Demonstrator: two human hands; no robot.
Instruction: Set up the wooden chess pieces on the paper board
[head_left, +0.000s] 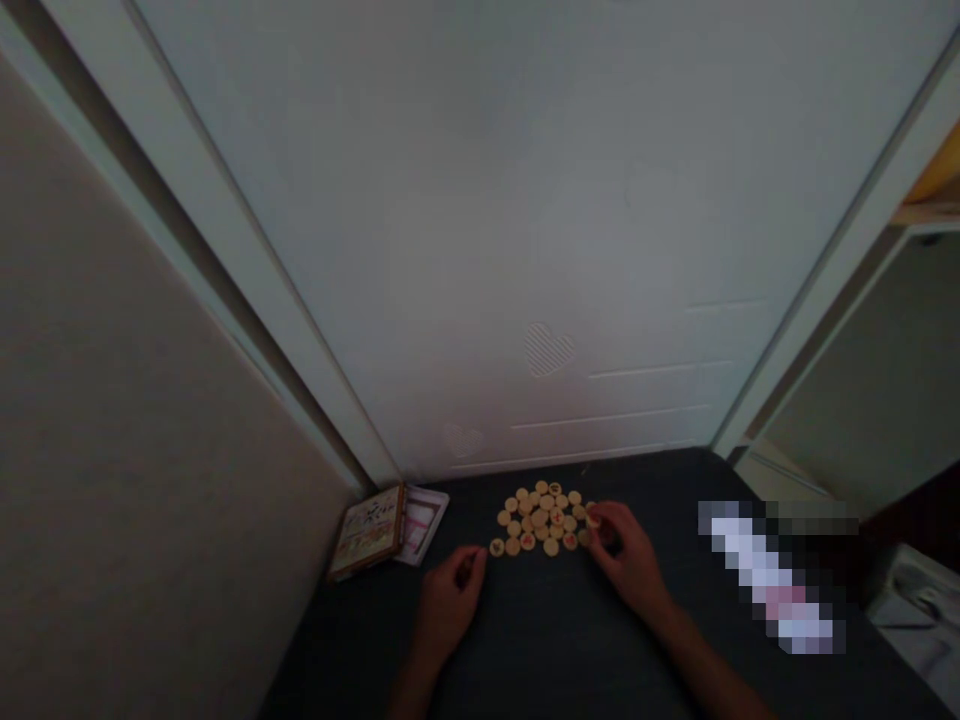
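Head view: round, wood-toned discs (541,518) lie clustered.

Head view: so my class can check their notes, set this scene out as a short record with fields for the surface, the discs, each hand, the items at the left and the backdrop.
Surface: dark table
Discs: pale round discs, loosely clustered; a few show red marks
Left hand: left hand, beside the cluster's near left end; no disc visible in it
Right hand: right hand, at the cluster's right edge, at a disc; whether gripped is unclear
Items at left: brown-edged flat item, partly covering a pale and pink item
Backdrop: pale panel with heart pattern
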